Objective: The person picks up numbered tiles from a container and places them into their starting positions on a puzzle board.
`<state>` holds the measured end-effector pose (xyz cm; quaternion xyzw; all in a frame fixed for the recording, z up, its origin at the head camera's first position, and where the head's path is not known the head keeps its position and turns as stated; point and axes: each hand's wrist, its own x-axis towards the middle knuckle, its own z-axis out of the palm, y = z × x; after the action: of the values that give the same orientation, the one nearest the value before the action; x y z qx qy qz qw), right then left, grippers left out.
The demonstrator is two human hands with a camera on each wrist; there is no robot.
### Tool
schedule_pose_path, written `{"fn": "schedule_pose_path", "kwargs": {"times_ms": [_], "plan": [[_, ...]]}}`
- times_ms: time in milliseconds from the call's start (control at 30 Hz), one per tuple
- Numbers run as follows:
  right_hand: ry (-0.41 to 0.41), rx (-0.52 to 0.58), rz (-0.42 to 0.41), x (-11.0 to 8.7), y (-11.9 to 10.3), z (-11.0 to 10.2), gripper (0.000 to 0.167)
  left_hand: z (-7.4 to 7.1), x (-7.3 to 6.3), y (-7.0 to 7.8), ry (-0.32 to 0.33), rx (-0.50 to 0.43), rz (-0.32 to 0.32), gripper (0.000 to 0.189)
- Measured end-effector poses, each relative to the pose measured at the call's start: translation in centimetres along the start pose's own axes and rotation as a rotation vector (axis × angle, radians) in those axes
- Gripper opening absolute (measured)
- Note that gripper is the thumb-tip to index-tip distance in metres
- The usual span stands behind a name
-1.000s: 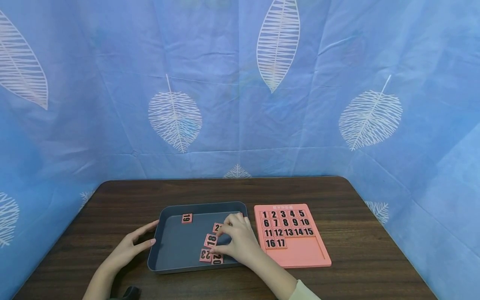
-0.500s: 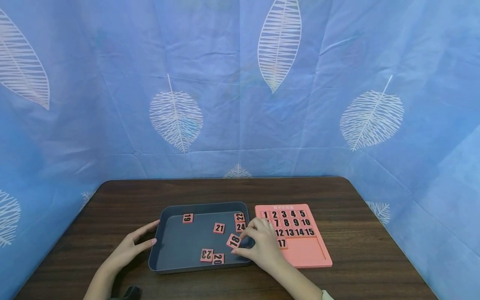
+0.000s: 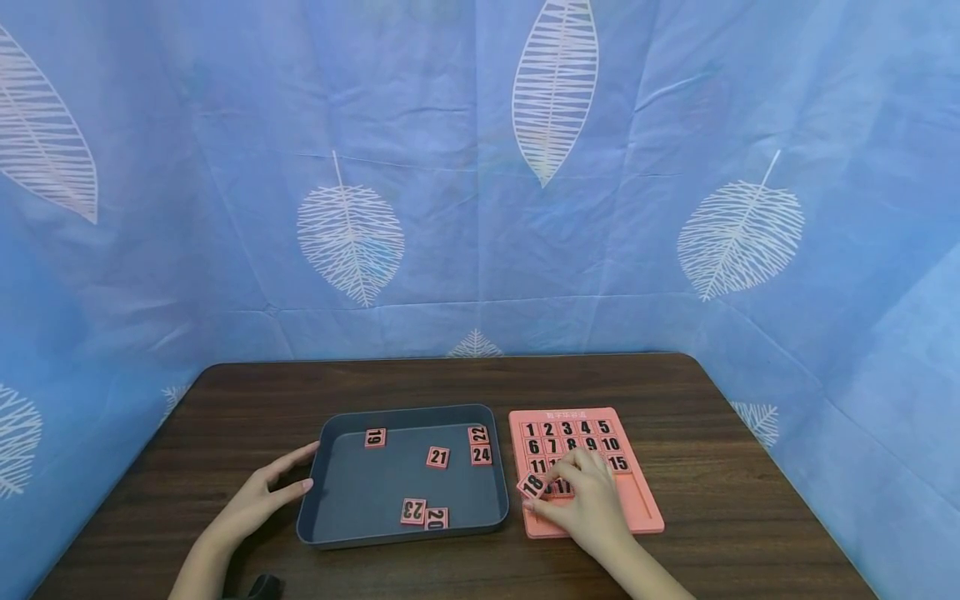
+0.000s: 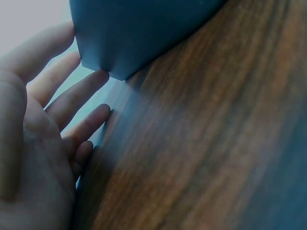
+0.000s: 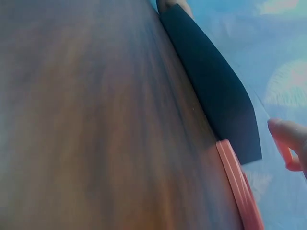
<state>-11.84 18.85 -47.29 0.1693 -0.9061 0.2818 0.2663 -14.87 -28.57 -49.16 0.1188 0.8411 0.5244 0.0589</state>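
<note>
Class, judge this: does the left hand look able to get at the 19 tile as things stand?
Probably yes. The left hand holds no tile and rests at the left side of the tray; the 19 tile lies uncovered inside, with apparently only the tray's raised wall between them.

Left hand (image 4: 43, 125) beside dark blue tray (image 4: 129, 33).
Fingers (image 4: 76, 98) spread, upper tips meeting the tray's edge; wood-grained table (image 4: 192, 134) at right.

The right hand (image 3: 588, 502) hides part of the pink number board (image 3: 642, 507). In the left wrist view, we see the tray (image 4: 136, 31) cut off above.
</note>
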Motion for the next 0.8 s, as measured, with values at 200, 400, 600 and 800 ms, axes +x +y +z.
{"fn": "schedule_pose_path", "kwargs": {"times_ms": [200, 400, 600, 800], "plan": [[0.035, -0.019, 0.081, -1.0, 1.3, -1.1, 0.036, -0.2, 0.0, 0.2, -0.006, 0.0, 0.005, 0.057], [0.071, -0.046, 0.125, -1.7, 2.3, -2.0, 0.035, 0.0, 0.0, 0.3, 0.008, 0.023, 0.013, 0.057], [0.056, -0.132, 0.186, -2.3, 3.1, -2.5, 0.039, 0.0, 0.0, 0.4, 0.013, 0.029, 0.001, 0.057], [0.006, -0.17, 0.249, -2.6, 3.8, -2.8, 0.04, -0.1, -0.1, 0.5, 0.01, 0.029, 0.001, 0.057]]}}
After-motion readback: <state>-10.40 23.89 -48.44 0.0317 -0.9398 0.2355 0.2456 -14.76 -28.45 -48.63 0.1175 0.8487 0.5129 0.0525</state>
